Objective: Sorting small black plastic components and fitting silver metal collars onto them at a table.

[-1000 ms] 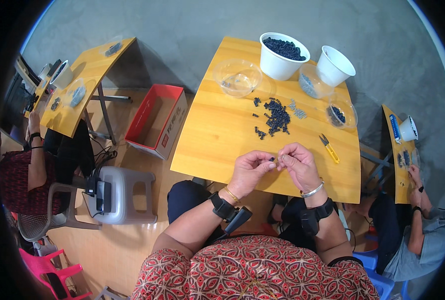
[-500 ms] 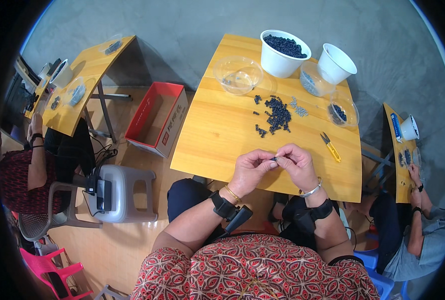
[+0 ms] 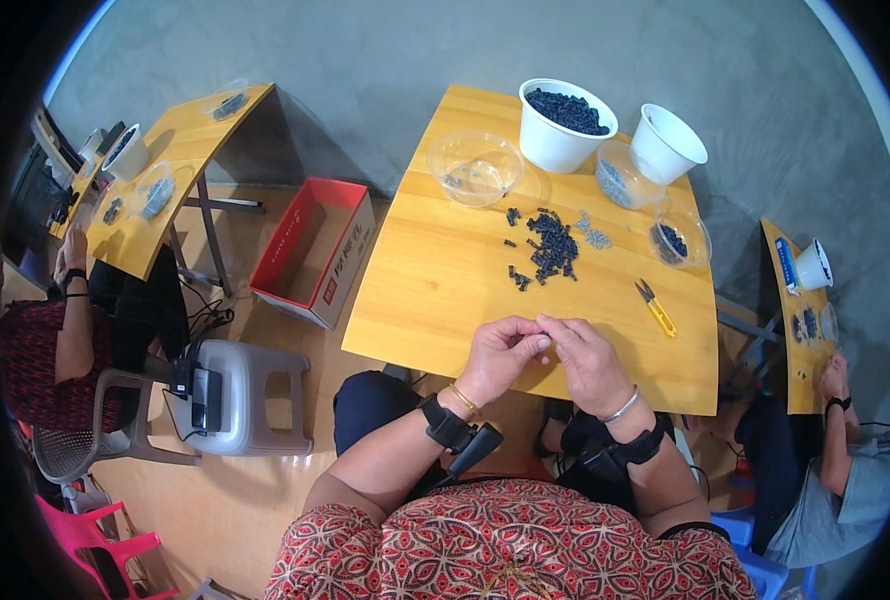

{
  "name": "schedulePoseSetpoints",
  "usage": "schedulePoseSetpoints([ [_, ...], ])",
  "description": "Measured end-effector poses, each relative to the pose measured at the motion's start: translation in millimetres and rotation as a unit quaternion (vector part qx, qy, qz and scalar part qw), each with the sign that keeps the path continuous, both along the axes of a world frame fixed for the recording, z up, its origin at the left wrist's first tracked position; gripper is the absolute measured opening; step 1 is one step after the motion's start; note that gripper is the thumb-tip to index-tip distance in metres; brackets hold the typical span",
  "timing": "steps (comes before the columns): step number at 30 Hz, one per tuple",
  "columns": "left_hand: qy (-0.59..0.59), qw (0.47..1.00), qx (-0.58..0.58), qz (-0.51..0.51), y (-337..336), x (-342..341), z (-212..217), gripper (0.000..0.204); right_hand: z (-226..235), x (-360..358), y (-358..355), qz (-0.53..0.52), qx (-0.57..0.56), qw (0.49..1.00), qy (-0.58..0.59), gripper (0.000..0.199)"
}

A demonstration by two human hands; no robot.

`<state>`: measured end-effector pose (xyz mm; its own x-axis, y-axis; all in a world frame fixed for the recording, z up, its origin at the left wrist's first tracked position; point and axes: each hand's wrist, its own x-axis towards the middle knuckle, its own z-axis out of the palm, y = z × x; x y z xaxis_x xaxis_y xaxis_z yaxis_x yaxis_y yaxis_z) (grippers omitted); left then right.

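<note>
Above the table's near edge, my left hand (image 3: 502,358) and my right hand (image 3: 589,366) meet, thumbs and fingertips closed together. Between them is a small black plastic piece (image 3: 546,335), mostly covered by the fingers. Beyond the hands lies a loose pile of similar black pieces (image 3: 553,248), with a few strays to its left. Small grey pieces (image 3: 595,237) are scattered just right of the pile. Yellow-handled thread snips (image 3: 657,310) lie to the right, blades pointing away from me.
At the table's back stand a white tub (image 3: 555,148) full of black pieces, another white tub (image 3: 670,145) and clear bowls (image 3: 475,168) with small parts. A red-rimmed box (image 3: 310,250) sits on the floor at left. Co-workers sit at side tables (image 3: 180,150).
My right fingers have tipped over the black piece, hiding more of it, and both hands sit slightly lower in view. The tabletop appears lower too. At right, the co-worker's hands have come together.
</note>
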<state>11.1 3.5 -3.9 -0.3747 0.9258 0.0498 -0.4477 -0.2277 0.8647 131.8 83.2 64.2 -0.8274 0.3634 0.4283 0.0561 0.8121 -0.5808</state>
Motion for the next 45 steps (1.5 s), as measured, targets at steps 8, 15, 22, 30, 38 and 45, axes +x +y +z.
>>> schedulePoseSetpoints([
  [8, -0.028, 0.999, -0.001, 0.022, -1.3, -0.2, 4.0, 0.011, -7.6, -18.0, 42.5, -0.061, -0.042, 0.993, -0.089, 0.022],
  [15, -0.043, 0.997, 0.041, 0.052, -5.4, -1.1, 1.4, 0.013, -21.9, -59.4, 50.2, -0.028, 0.047, 0.992, -0.116, 0.008],
  [22, -0.080, 0.995, 0.044, 0.045, -5.2, -2.0, -0.9, 0.014, -25.5, -56.9, 48.5, -0.020, 0.142, 0.970, -0.196, 0.013],
  [30, -0.154, 0.987, 0.037, 0.019, -1.4, -7.0, -1.1, 0.018, -33.4, -27.3, 47.9, -0.072, 0.133, 0.966, -0.211, 0.019],
  [38, -0.163, 0.985, 0.058, 0.012, -0.9, -6.7, 0.8, 0.018, -34.6, -21.7, 55.6, -0.058, 0.083, 0.976, -0.194, 0.010],
  [45, -0.167, 0.984, 0.053, 0.014, 0.1, -6.3, -1.5, 0.017, -41.9, -14.1, 56.7, -0.081, 0.119, 0.981, -0.132, 0.009],
])
